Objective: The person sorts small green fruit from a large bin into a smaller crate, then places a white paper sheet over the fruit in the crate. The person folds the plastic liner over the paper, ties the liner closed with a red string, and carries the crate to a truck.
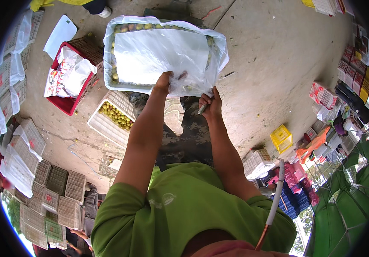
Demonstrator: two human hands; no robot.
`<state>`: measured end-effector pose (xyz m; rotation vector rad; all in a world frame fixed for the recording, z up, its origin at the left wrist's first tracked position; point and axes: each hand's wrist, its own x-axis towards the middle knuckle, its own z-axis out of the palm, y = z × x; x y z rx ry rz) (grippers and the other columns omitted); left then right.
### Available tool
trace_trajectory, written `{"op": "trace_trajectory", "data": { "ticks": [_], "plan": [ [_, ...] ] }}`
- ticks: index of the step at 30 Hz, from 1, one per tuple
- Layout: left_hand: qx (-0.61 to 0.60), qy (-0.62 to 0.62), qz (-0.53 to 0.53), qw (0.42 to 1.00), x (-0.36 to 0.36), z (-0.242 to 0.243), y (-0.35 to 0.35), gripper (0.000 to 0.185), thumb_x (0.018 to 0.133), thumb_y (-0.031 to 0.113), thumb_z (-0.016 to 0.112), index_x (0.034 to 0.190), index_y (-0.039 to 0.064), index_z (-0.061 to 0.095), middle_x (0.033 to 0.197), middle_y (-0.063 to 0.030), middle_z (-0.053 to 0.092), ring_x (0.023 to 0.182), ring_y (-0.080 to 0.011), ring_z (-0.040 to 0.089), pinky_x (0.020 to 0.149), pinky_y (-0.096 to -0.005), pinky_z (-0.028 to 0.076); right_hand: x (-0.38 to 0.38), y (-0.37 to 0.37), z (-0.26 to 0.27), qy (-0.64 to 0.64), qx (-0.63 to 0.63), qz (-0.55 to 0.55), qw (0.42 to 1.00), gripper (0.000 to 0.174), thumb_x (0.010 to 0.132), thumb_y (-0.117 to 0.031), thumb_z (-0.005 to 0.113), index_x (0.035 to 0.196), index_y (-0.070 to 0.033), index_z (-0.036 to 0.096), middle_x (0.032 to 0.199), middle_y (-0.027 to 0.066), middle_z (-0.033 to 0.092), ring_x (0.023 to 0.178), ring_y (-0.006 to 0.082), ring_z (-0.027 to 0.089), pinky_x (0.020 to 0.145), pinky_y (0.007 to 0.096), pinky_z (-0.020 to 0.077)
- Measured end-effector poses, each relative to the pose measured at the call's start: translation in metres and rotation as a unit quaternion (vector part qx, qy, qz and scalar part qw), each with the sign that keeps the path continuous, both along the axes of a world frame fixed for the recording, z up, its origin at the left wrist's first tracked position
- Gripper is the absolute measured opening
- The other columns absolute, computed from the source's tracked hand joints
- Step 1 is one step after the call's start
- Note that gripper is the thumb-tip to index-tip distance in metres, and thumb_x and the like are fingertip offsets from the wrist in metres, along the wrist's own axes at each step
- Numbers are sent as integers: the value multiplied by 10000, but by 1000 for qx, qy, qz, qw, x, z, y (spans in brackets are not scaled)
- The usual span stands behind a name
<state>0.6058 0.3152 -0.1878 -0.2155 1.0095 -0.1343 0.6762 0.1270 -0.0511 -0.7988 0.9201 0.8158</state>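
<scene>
A crate lined with clear plastic film [220, 51] lies before me, filled with round green and reddish fruit [115, 76]. A white sheet [133, 57] covers most of the fruit, with film over its right part. My left hand [164, 82] is at the crate's near edge, against the film; its fingers are partly hidden, and I cannot tell how firmly they grip. My right hand [212, 103] pinches gathered film at the near right corner. A short, light-coloured tool, its kind unclear, is also held in its fingers.
A red crate [72, 109] with printed paper and white film stands at the left. Nearer is a white crate [97, 125] of small green fruit. Stacked plastic crates [56, 180] line the left side. A yellow crate [281, 138] stands at the right. A person's shoe [105, 12] shows at the top.
</scene>
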Motion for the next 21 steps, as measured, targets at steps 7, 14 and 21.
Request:
{"op": "trace_trajectory", "data": {
  "ticks": [7, 14, 21],
  "plan": [
    [73, -60, -89, 992, -13, 2, 27, 265, 960, 119, 447, 1114, -2, 625, 753, -12, 587, 554, -95, 516, 476, -219, 431, 34, -67, -2, -315, -638, 373, 595, 313, 794, -240, 764, 755, -17, 549, 669, 125, 588, 608, 298, 559, 598, 424, 465],
    [151, 10, -130, 980, -4, 68, 32, 289, 924, 176, 460, 1092, -13, 600, 756, -33, 591, 600, -130, 542, 532, -260, 473, 8, 75, -9, -504, -351, 467, 636, 624, 753, -204, 809, 1291, -58, 529, 1258, 150, 601, 1129, 332, 589, 898, 397, 482],
    [149, -12, -109, 983, -22, 54, 26, 552, 946, 461, 519, 1270, 15, 541, 1066, -96, 647, 882, -226, 637, 778, -355, 537, -17, 76, -6, -439, -434, 450, 645, 148, 882, -152, 622, 860, -7, 610, 669, 196, 615, 630, 408, 612, 578, 461, 478]
  ]
}}
